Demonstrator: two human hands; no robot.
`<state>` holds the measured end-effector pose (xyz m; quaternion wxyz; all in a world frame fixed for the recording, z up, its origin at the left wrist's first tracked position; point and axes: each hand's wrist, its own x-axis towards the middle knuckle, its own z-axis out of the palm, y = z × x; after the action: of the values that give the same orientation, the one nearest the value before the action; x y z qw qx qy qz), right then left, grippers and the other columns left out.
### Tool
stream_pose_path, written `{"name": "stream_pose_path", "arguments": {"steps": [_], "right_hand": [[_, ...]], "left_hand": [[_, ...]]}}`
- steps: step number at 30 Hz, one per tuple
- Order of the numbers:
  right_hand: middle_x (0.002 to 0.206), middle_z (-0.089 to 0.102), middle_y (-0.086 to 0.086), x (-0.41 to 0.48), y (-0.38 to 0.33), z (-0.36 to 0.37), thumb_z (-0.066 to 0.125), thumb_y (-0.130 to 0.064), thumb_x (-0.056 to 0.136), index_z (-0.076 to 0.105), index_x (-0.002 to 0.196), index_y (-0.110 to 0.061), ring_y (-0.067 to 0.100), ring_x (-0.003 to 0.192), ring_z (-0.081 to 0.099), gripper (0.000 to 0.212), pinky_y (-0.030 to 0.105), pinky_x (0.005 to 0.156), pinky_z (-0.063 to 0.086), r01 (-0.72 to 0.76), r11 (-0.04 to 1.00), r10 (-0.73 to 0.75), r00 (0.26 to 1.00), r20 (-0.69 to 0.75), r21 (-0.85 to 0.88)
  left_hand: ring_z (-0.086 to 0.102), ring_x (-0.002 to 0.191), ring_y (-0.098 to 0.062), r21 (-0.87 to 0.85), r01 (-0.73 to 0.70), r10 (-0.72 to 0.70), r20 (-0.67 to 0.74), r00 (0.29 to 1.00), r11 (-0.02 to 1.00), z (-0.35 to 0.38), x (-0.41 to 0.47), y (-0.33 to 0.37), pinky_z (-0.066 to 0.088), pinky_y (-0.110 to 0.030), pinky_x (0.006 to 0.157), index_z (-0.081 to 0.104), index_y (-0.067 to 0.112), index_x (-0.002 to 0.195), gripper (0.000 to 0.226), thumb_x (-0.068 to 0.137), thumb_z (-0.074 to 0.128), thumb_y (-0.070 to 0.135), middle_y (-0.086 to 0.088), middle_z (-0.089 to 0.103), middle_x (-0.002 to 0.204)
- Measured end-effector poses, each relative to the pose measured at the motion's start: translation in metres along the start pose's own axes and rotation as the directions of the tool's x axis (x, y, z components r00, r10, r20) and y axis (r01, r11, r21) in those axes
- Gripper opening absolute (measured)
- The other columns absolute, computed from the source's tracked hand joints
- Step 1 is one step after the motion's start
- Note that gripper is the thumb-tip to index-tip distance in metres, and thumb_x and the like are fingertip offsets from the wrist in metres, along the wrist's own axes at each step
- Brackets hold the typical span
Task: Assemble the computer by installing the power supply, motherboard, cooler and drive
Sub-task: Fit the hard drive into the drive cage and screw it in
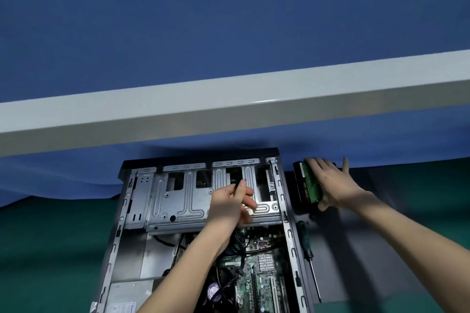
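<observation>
Your left hand [230, 207] pinches a black cable [236, 186] over the drive cage [178, 200], far end of the case [290, 236]. Your right hand [330, 183] grips the drive [310, 184], which stands on edge just right of the case. A screwdriver [306, 237] lies nearer.

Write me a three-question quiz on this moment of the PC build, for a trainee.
1. True or false: the right hand grips the hard drive outside the case.
2. The left hand holds: A) a black cable B) a screw C) nothing.
3. Fill in: the screwdriver lies on the table to the ____ of the case.
Key: 1 true; 2 A; 3 right.
</observation>
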<state>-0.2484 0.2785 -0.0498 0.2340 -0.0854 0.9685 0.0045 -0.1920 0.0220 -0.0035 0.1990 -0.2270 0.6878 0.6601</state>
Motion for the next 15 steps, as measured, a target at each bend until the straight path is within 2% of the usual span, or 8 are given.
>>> {"name": "stream_pose_path", "arguments": {"steps": [3, 5, 7, 9, 12, 15], "right_hand": [[0.146, 0.027, 0.001, -0.030, -0.001, -0.022, 0.090, -0.036, 0.050, 0.009, 0.149, -0.018, 0.023, 0.137, 0.024, 0.130, 0.060, 0.115, 0.009, -0.001, 0.993, 0.011, 0.996, -0.089, 0.120], [0.143, 0.025, -0.002, -0.052, -0.009, -0.040, 0.090, -0.039, 0.045, 0.010, 0.149, -0.021, 0.021, 0.134, 0.021, 0.132, 0.057, 0.116, 0.010, 0.028, 0.993, -0.010, 0.989, -0.150, 0.117], [0.143, 0.021, -0.005, -0.073, -0.023, -0.060, 0.089, -0.040, 0.041, 0.010, 0.150, -0.024, 0.020, 0.135, 0.015, 0.135, 0.060, 0.115, 0.012, 0.065, 0.992, -0.044, 0.982, -0.183, 0.112], [0.144, 0.019, -0.006, -0.091, -0.043, -0.081, 0.084, -0.040, 0.039, 0.009, 0.150, -0.027, 0.019, 0.137, 0.012, 0.135, 0.063, 0.113, 0.013, 0.122, 0.988, -0.101, 0.975, -0.199, 0.095], [0.142, 0.022, -0.004, -0.110, -0.074, -0.100, 0.076, -0.038, 0.041, 0.009, 0.151, -0.031, 0.021, 0.135, 0.016, 0.129, 0.062, 0.110, 0.021, 0.233, 0.972, -0.216, 0.935, -0.280, 0.028], [0.148, 0.015, -0.006, -0.123, -0.096, -0.095, 0.077, -0.039, 0.050, -0.003, 0.152, -0.036, 0.017, 0.140, 0.006, 0.130, 0.060, 0.113, 0.013, 0.249, 0.961, -0.185, 0.904, -0.386, 0.123]], "left_hand": [[0.052, 0.042, -0.009, 0.044, -0.062, 0.063, -0.021, 0.998, 0.997, 0.010, -0.015, 0.005, 0.041, -0.020, 0.040, 0.069, 0.005, 0.084, 0.029, 0.093, 0.058, 0.030, -0.007, 0.071, 0.073], [0.063, 0.059, -0.009, 0.089, -0.145, 0.140, 0.062, 0.988, 0.985, 0.019, -0.030, 0.009, 0.053, -0.022, 0.059, 0.072, 0.012, 0.086, 0.027, 0.086, 0.065, 0.038, -0.005, 0.073, 0.081], [0.068, 0.081, -0.004, 0.108, -0.197, 0.180, 0.148, 0.972, 0.974, 0.029, -0.044, 0.014, 0.053, -0.020, 0.081, 0.069, 0.021, 0.096, 0.027, 0.080, 0.070, 0.044, 0.006, 0.073, 0.089], [0.066, 0.088, -0.002, 0.079, -0.240, 0.224, 0.176, 0.959, 0.967, 0.038, -0.057, 0.018, 0.048, -0.017, 0.082, 0.066, 0.023, 0.095, 0.024, 0.080, 0.073, 0.040, 0.009, 0.073, 0.092], [0.068, 0.089, -0.008, -0.043, -0.342, 0.344, 0.112, 0.932, 0.939, 0.039, -0.073, 0.020, 0.050, -0.018, 0.080, 0.065, 0.016, 0.095, 0.010, 0.086, 0.069, 0.021, 0.006, 0.074, 0.092], [0.066, 0.098, -0.010, -0.049, -0.392, 0.393, 0.010, 0.919, 0.918, 0.022, -0.084, 0.024, 0.049, -0.025, 0.088, 0.063, 0.014, 0.102, 0.014, 0.089, 0.065, 0.022, 0.002, 0.072, 0.100]]}}
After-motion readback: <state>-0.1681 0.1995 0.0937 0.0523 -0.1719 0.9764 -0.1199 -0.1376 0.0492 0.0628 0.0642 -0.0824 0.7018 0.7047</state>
